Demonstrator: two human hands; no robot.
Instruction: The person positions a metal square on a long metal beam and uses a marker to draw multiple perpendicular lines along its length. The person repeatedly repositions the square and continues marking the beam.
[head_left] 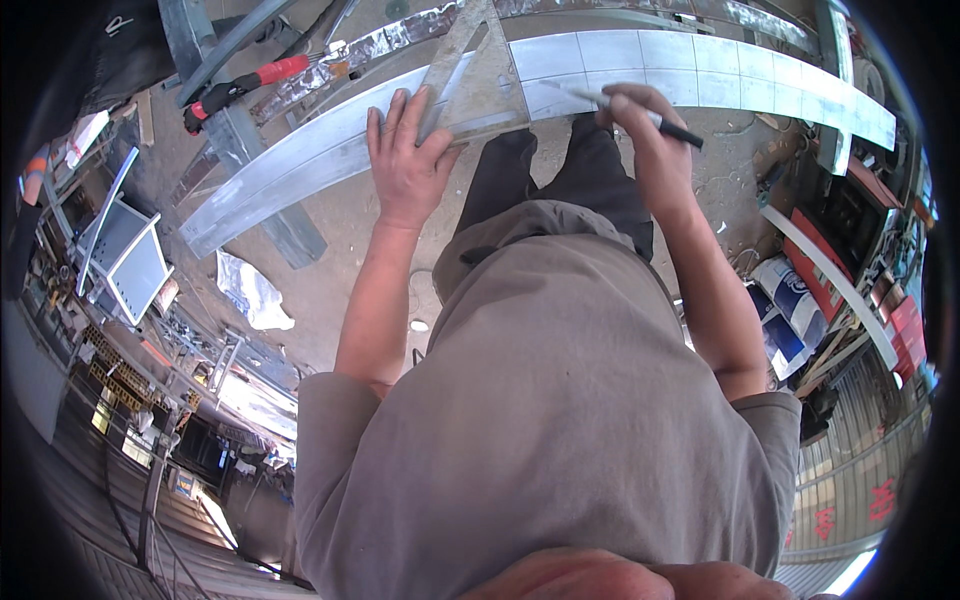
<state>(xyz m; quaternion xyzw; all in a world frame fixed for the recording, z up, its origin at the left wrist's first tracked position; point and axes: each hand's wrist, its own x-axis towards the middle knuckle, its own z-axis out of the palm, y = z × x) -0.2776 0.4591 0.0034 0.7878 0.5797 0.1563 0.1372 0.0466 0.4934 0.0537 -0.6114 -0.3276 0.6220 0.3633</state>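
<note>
While flat on the metal set square (478, 85), left hand (405, 160) open; right hand (645, 135) gripping a black marker (668, 125).

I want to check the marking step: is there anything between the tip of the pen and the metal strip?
Nothing visible. The right hand holds the pen with its tip on the bare metal strip, beside the set square that the left hand presses flat there.

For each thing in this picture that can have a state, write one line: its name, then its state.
Left hand: flat, pressing the set square.
Set square: lying on the metal strip.
Right hand: gripping the black marker.
Black marker: tip on the strip.
Metal strip: lying flat, crossed by marked lines.
</note>
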